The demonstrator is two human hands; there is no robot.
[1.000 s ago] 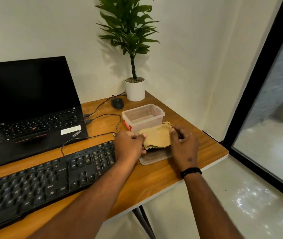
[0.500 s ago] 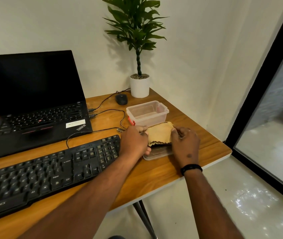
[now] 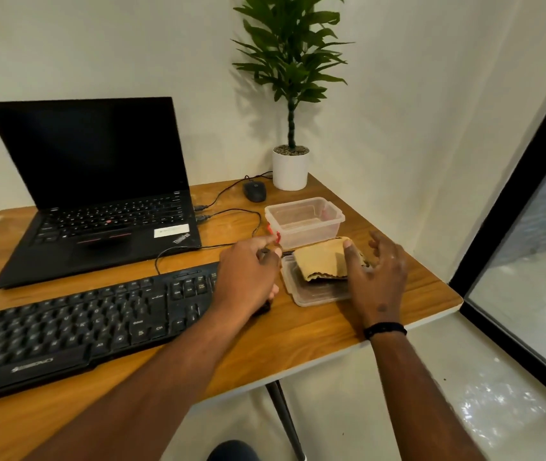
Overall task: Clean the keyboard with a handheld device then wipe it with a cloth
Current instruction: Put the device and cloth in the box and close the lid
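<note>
**Grabbing the cloth, keyboard's next**

Looks like the cloth step is just getting going. Right hand (image 3: 376, 277) has its thumb on the tan cloth (image 3: 323, 262), which sits on a clear lid (image 3: 315, 294) in front of the tub (image 3: 303, 221); other fingers are spread, so not a real grip yet. Left hand (image 3: 248, 274) hangs loosely curled over the keyboard (image 3: 82, 327) end, holding nothing I can see. No handheld device in view. Next move, I'd guess: pinch the cloth properly and carry it left to the keys.
</note>
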